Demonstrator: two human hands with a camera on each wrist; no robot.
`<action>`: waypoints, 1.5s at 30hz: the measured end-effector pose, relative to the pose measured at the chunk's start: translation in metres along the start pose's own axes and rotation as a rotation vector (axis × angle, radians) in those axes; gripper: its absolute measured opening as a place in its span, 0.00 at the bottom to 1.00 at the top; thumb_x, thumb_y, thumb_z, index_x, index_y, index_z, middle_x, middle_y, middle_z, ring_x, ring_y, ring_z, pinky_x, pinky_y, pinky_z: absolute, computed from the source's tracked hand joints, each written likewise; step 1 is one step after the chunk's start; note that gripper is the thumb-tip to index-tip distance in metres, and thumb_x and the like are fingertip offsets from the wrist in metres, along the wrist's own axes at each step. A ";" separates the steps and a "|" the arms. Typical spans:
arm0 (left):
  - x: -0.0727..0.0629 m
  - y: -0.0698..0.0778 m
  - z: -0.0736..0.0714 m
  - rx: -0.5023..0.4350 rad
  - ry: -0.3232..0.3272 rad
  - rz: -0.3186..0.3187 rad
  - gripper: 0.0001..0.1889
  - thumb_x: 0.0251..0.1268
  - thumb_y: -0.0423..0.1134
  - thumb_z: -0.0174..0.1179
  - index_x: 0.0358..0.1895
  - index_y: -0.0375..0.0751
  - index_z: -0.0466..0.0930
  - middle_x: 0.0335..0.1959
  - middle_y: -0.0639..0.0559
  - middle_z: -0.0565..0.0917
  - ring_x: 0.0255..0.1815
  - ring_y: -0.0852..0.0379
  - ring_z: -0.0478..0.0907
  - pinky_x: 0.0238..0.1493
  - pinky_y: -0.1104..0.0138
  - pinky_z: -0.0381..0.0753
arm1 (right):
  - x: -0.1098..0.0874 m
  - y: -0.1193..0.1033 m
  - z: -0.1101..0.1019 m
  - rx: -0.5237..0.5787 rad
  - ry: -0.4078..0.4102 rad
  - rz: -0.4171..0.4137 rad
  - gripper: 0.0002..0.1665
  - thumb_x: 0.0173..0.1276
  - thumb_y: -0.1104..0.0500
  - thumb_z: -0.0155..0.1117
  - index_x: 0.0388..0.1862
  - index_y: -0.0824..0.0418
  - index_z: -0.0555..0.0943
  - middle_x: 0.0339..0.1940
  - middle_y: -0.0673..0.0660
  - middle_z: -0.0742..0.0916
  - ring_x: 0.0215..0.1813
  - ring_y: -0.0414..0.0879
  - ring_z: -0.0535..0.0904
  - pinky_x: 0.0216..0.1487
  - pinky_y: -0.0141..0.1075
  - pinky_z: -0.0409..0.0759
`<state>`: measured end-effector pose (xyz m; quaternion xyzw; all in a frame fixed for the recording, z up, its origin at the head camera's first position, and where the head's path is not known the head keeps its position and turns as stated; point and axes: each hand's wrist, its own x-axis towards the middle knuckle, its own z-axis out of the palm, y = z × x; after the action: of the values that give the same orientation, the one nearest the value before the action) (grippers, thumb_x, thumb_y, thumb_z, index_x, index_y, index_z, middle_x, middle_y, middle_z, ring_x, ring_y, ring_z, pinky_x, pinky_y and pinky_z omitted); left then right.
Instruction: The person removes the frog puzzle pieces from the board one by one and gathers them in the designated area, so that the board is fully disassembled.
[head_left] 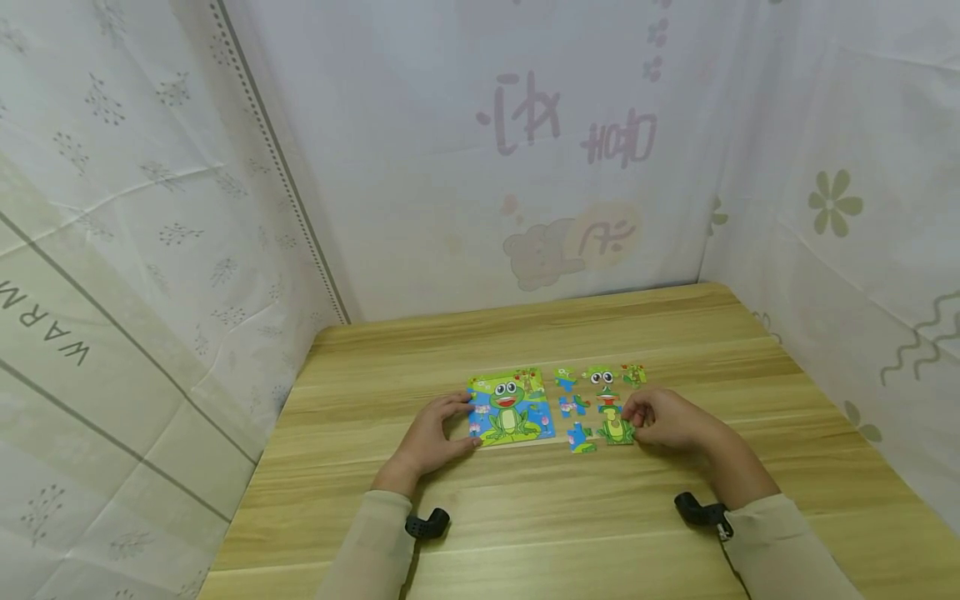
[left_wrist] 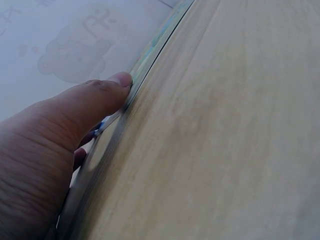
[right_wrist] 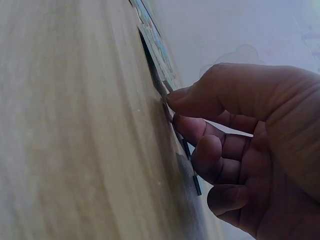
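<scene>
A square frog picture puzzle board (head_left: 531,421) lies on the table. My left hand (head_left: 433,433) rests at its left side, fingertips at the left edge and thumb (left_wrist: 112,87) touching the near left corner. To the right of the board, loose jigsaw pieces are laid out roughly in picture order. My right hand (head_left: 671,421) pinches the frog-body puzzle piece (head_left: 615,431) at its right edge between thumb (right_wrist: 182,100) and index finger. In the right wrist view that piece (right_wrist: 156,62) tilts, its near edge raised off the table.
Around the frog-body piece lie the eyes piece (head_left: 602,377), the mouth piece (head_left: 607,395), an apple-tree piece (head_left: 634,374) and several blue-green pieces (head_left: 579,437). The wooden table (head_left: 540,517) meets printed curtains (head_left: 420,208) at the back and sides.
</scene>
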<state>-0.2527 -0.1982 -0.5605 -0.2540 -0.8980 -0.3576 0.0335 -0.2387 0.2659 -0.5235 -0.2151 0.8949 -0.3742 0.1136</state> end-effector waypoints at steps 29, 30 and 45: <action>0.001 -0.004 0.001 0.003 0.006 0.015 0.33 0.58 0.50 0.80 0.65 0.43 0.83 0.74 0.52 0.75 0.77 0.48 0.67 0.78 0.51 0.65 | -0.005 -0.007 -0.002 0.089 -0.036 0.007 0.14 0.62 0.72 0.71 0.46 0.64 0.85 0.34 0.55 0.82 0.35 0.46 0.75 0.32 0.31 0.76; 0.001 -0.004 0.001 0.003 0.008 0.017 0.32 0.58 0.50 0.80 0.65 0.42 0.83 0.74 0.52 0.75 0.77 0.48 0.67 0.78 0.51 0.65 | -0.005 -0.007 -0.002 0.087 -0.035 0.011 0.14 0.62 0.72 0.71 0.46 0.63 0.85 0.34 0.55 0.82 0.35 0.46 0.76 0.32 0.31 0.77; -0.001 -0.002 0.002 0.005 0.007 -0.019 0.33 0.60 0.53 0.78 0.66 0.44 0.83 0.75 0.54 0.74 0.78 0.49 0.66 0.78 0.50 0.64 | -0.006 -0.007 -0.002 0.030 -0.015 0.050 0.13 0.65 0.69 0.72 0.47 0.60 0.85 0.35 0.53 0.83 0.35 0.49 0.76 0.31 0.34 0.78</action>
<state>-0.2525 -0.1983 -0.5630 -0.2443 -0.9011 -0.3566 0.0337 -0.2319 0.2656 -0.5166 -0.1939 0.8934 -0.3829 0.1330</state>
